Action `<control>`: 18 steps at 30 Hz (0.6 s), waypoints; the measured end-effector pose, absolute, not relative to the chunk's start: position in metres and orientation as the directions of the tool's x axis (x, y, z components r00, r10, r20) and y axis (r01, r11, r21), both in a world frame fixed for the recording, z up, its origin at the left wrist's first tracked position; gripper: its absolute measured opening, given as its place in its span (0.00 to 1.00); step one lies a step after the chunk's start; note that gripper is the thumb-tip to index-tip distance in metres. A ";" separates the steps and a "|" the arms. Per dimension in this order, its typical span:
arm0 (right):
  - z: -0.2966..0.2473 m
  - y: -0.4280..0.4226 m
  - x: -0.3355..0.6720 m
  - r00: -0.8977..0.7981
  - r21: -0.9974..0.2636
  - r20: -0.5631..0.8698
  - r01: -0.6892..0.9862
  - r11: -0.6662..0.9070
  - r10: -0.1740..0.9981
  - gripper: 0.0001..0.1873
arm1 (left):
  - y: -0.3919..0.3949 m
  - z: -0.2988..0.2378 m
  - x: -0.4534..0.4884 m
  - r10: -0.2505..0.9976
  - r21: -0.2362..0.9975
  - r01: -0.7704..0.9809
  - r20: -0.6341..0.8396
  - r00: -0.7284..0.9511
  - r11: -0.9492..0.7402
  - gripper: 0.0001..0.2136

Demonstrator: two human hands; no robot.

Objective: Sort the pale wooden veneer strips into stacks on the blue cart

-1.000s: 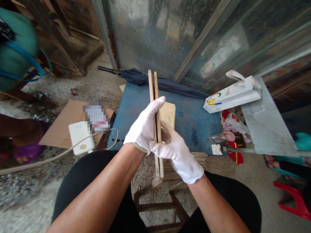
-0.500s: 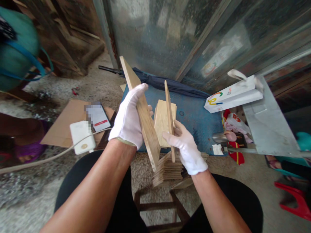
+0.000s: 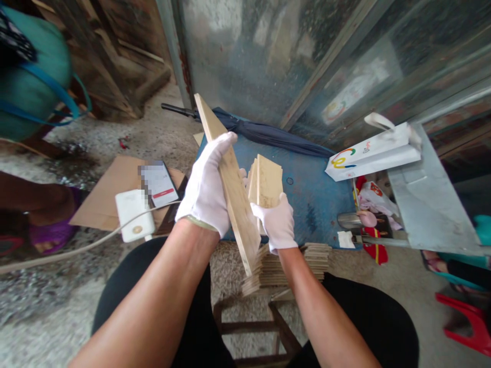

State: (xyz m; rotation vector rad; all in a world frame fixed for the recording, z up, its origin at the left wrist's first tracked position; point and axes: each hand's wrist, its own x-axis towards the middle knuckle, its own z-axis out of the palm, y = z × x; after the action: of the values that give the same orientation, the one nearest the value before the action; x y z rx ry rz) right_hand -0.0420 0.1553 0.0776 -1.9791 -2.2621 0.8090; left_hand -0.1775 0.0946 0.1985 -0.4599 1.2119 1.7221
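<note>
Left hand (image 3: 203, 186) holds a slanting board (image 3: 241, 209); right hand (image 3: 275, 217) at a pile of boards (image 3: 269, 176)

At the far left sits a teal bundle (image 3: 42, 82) with a blue strap, and below it shows another person's foot in a purple sandal (image 3: 53, 232). Next comes a sheet of cardboard (image 3: 99, 204) on the floor, bearing a white device (image 3: 134, 214) and a phone (image 3: 161, 181) whose screen is partly pixelated. A pale cable (image 3: 69, 256) runs across the device.

A folded dark umbrella (image 3: 264, 134) lies along the far edge of the blue desk (image 3: 307, 189). Over the desk's left part, the white-gloved left hand is closed on the board, thumb near its upper edge, fingertips showing behind. The board tilts, its far end up toward the umbrella, its near end lower and to the right.

Just right of it, the pile of boards lies on the desk. The right hand, also gloved, is at the pile's near end, thumb to the left, fingers to the right; whether it grips a board or only touches cannot be told.

Below the desk's near edge is a stack of thin wooden pieces (image 3: 316, 259). Farther right are a metal cup (image 3: 347, 221), a white paper bag (image 3: 374, 151), a grey metal sheet (image 3: 425, 204) and a red stool (image 3: 466, 327).
</note>
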 end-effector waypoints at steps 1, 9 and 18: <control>0.077 0.154 -0.045 -0.163 -0.360 -0.310 0.932 0.043 0.937 0.41 | 0.094 0.198 -0.178 0.480 0.519 -0.853 -0.734 -0.480 -0.059 0.19; 0.085 0.146 -0.067 -0.066 -0.210 -0.339 0.978 -0.007 0.938 0.50 | 0.090 0.202 -0.179 0.522 0.536 -0.844 -0.724 -0.450 0.015 0.20; 0.068 0.145 -0.072 -0.030 -0.132 -0.280 0.991 -0.007 0.960 0.56 | 0.091 0.202 -0.181 0.484 0.462 -0.886 -0.768 -0.420 -0.036 0.22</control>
State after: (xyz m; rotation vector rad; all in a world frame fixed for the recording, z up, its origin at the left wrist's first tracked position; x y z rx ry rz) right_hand -0.0724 0.1449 0.0678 -2.2592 -2.2860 0.4782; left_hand -0.1809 0.0914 0.2024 -0.5019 1.1735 1.6689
